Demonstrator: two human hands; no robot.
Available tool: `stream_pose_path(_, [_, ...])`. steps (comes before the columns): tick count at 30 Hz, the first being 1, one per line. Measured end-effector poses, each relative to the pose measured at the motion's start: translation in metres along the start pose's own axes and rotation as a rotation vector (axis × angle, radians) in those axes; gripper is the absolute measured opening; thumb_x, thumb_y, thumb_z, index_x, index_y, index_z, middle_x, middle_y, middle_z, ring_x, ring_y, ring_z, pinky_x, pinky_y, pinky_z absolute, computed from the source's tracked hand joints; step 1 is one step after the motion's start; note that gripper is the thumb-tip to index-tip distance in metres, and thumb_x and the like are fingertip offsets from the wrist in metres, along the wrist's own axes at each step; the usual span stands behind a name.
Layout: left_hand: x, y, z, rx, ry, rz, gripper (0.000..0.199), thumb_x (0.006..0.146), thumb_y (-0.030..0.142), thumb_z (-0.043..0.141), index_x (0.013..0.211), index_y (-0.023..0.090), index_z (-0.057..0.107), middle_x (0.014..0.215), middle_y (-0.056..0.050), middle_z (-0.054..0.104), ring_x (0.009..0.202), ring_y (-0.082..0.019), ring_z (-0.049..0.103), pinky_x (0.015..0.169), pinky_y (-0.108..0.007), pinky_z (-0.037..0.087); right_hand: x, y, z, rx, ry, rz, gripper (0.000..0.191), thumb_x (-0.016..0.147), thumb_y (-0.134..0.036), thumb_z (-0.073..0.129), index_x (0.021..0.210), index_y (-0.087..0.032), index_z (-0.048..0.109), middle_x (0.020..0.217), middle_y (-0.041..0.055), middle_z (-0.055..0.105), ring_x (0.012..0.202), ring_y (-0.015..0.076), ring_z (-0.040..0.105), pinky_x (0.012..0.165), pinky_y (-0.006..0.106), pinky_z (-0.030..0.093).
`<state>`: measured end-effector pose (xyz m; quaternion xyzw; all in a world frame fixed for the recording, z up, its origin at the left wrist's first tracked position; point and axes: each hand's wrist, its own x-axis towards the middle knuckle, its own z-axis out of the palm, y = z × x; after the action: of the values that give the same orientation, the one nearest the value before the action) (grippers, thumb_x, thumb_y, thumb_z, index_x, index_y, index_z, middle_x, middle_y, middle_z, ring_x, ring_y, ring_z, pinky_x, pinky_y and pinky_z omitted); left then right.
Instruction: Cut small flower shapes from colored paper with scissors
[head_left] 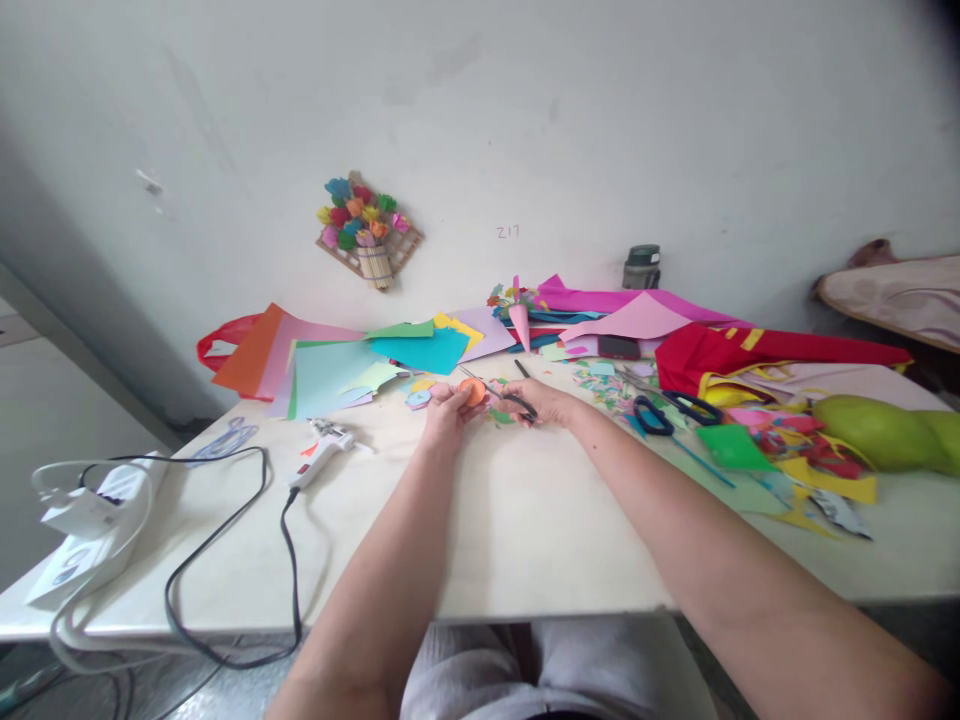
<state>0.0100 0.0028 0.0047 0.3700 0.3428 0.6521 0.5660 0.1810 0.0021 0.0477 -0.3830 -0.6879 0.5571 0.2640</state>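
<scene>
Left hand pinched orange paper; right hand gripped scissors beside it. Trimming apparently under way; next snip called for steady hold.

From my table I see scuffed whitish wall past the far edge, grey floor below the near edge.

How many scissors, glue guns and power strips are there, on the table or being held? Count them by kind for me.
Scissors: 2 (one in the right hand, one on the table)
Glue gun: 1
Power strip: 1
Total: 4
</scene>
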Motion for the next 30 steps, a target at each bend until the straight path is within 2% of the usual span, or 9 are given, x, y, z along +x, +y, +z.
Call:
stream_pose_path(9, [0.001,-0.001,-0.002,-0.011,-0.01,0.01,0.028,0.057,0.022,0.077,0.071,0.014,0.053,0.074,-0.006,0.068,0.072,-0.022,0.068,0.067,-0.032,0.055,0.006,0.006,-0.002,0.007,-0.013,-0.013,0.022,0.068,-0.022,0.07,0.072,-0.016,0.05,0.04,-0.0089,0.04,0.033,0.0055,0.036,0.03,0.016,0.026])
stream_pose_path(17, [0.003,-0.002,-0.003,-0.009,0.0,0.01,0.027,0.058,0.024,0.076,0.074,0.014,0.055,0.076,-0.006,0.069,0.071,-0.021,0.068,0.07,-0.034,0.055,0.016,0.017,-0.006,0.067,-0.029,-0.017,0.017,0.072,-0.022,0.066,0.073,-0.015,0.05,0.041,-0.0081,0.041,0.032,0.0056,0.038,0.028,0.016,0.027])
stream_pose_path(25, [0.004,-0.002,-0.004,-0.008,0.006,0.015,0.028,0.059,0.024,0.075,0.079,0.013,0.059,0.075,-0.005,0.069,0.071,-0.021,0.068,0.07,-0.032,0.055,0.025,0.026,-0.009,0.095,-0.056,0.004,0.016,0.072,-0.021,0.066,0.076,-0.015,0.052,0.042,-0.0089,0.04,0.031,0.0053,0.037,0.027,0.017,0.027])
stream_pose_path(30, [0.006,-0.004,-0.007,-0.001,0.006,0.012,0.03,0.062,0.026,0.074,0.085,0.013,0.058,0.077,-0.008,0.069,0.066,-0.02,0.068,0.063,-0.028,0.054,0.026,0.03,-0.01,0.042,-0.07,-0.036,0.017,0.072,-0.023,0.067,0.074,-0.014,0.052,0.039,-0.0087,0.039,0.03,0.0051,0.036,0.027,0.016,0.027])
